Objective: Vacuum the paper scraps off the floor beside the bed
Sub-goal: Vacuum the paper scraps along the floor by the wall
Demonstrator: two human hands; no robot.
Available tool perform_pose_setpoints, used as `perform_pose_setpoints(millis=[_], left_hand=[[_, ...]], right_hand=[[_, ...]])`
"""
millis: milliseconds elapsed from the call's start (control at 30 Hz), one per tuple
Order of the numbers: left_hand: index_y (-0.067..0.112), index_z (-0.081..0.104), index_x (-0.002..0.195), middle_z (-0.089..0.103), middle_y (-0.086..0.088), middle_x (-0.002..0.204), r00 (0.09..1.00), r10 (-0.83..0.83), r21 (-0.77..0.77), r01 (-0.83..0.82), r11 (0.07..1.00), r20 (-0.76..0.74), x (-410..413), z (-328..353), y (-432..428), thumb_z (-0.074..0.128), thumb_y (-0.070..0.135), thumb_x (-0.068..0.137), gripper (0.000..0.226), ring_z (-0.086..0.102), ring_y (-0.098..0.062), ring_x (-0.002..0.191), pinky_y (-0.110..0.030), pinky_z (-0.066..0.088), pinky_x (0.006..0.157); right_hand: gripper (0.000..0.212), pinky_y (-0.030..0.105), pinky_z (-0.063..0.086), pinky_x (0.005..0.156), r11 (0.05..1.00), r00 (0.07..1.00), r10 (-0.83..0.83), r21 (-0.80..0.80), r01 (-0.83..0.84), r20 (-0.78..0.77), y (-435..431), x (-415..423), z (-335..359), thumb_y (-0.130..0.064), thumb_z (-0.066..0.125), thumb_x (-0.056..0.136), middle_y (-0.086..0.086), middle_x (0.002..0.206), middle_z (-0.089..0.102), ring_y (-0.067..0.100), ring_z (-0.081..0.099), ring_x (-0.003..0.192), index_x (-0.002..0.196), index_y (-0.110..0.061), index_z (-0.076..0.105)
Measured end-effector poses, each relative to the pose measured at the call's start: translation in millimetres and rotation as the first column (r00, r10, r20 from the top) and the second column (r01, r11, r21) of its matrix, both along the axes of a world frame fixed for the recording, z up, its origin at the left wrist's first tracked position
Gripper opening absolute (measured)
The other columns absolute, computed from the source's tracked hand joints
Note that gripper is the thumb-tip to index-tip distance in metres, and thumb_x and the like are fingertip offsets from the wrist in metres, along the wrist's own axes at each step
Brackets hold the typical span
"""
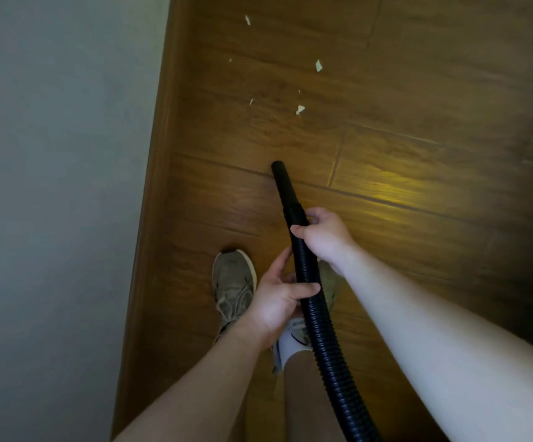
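Both hands curl their fingers round the hose (pixel 314 314), the right hand (pixel 327 239) nearer its nozzle (pixel 282 183), the left hand (pixel 274 304) just behind. The nozzle points far and slightly left. The paper scraps (pixel 300 109) lie farther along that line on the floor (pixel 418 90), well apart.

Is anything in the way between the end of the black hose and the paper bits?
Nothing visible. Only bare wooden floor lies between the hose tip and the nearest paper scrap.

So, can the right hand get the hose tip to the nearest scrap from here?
Likely yes: the right hand grips the hose near its tip, and only bare floor lies between tip and scrap.
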State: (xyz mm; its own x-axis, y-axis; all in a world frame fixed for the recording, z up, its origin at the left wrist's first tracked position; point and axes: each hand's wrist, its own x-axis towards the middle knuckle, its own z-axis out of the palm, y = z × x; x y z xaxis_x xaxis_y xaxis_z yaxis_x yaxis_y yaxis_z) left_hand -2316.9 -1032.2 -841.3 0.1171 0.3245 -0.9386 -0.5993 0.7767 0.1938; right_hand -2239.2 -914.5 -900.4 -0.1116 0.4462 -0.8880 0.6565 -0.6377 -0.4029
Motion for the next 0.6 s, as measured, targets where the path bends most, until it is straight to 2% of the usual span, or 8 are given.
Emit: perform_pose_setpoints(millis=[67, 133, 233, 367, 500, 600], left_hand=[[0.035, 0.036, 0.155, 0.068, -0.016, 0.128, 1.000, -0.028, 0.001, 0.028, 1.000, -0.010, 6, 2, 13, 0.076, -0.005, 0.080, 0.094, 0.069, -0.037, 0.109, -0.044, 0.062, 0.080], [0.035, 0.037, 0.155, 0.068, -0.016, 0.127, 0.999, -0.049, 0.004, 0.049, 0.999, -0.020, 11, 3, 26, 0.078, 0.000, 0.074, 0.097, 0.069, -0.038, 0.110, -0.049, 0.060, 0.085], [0.036, 0.038, 0.154, 0.069, -0.016, 0.126, 0.997, -0.067, 0.019, 0.067, 0.998, -0.027, 16, 3, 45, 0.078, 0.002, 0.073, 0.098, 0.069, -0.039, 0.110, -0.057, 0.057, 0.093], [0.037, 0.037, 0.155, 0.069, -0.015, 0.125, 0.994, -0.104, 0.035, 0.106, 0.994, -0.045, 17, -4, 63, 0.075, -0.004, 0.081, 0.093, 0.074, -0.031, 0.099, -0.042, 0.062, 0.076], [0.035, 0.036, 0.155, 0.067, -0.012, 0.127, 0.992, -0.113, 0.068, 0.116, 0.991, -0.053, 11, -14, 79, 0.074, -0.008, 0.082, 0.092, 0.075, -0.024, 0.098, -0.030, 0.060, 0.070], [0.036, 0.038, 0.154, 0.065, -0.012, 0.130, 0.991, -0.100, 0.090, 0.107, 0.990, -0.087, 2, -24, 89, 0.073, -0.010, 0.082, 0.092, 0.073, -0.023, 0.103, -0.032, 0.060, 0.076]], right_hand=[[0.044, 0.037, 0.051, 0.092, 1.000, 1.000, -0.029, 0.006, 0.029, 0.005, 11, 9, 0, -0.020, 0.072, 0.088, -0.001, 0.104, 0.067, 0.021, 0.065, 0.100, 0.129, -0.017, 0.058], [0.043, 0.032, 0.048, 0.084, 0.998, 0.998, -0.062, 0.010, 0.062, 0.001, 22, 17, -1, -0.021, 0.072, 0.088, -0.005, 0.100, 0.064, 0.018, 0.063, 0.096, 0.128, -0.018, 0.058], [0.043, 0.029, 0.044, 0.083, 0.993, 0.993, -0.113, 0.014, 0.114, -0.016, 37, 27, -4, -0.024, 0.072, 0.088, -0.005, 0.108, 0.064, 0.016, 0.062, 0.098, 0.129, -0.021, 0.058], [0.043, 0.029, 0.044, 0.084, 0.991, 0.990, -0.137, 0.011, 0.137, -0.037, 54, 32, -6, -0.026, 0.071, 0.090, -0.005, 0.114, 0.064, 0.016, 0.062, 0.102, 0.131, -0.023, 0.058], [0.043, 0.027, 0.046, 0.084, 0.989, 0.988, -0.143, 0.024, 0.145, -0.065, 69, 28, -16, -0.026, 0.068, 0.092, -0.003, 0.120, 0.066, 0.014, 0.063, 0.101, 0.133, -0.023, 0.058], [0.044, 0.016, 0.041, 0.070, 0.986, 0.982, -0.160, 0.030, 0.163, -0.097, 80, 17, -25, -0.027, 0.067, 0.092, -0.017, 0.100, 0.061, -0.002, 0.058, 0.084, 0.135, -0.024, 0.057]])
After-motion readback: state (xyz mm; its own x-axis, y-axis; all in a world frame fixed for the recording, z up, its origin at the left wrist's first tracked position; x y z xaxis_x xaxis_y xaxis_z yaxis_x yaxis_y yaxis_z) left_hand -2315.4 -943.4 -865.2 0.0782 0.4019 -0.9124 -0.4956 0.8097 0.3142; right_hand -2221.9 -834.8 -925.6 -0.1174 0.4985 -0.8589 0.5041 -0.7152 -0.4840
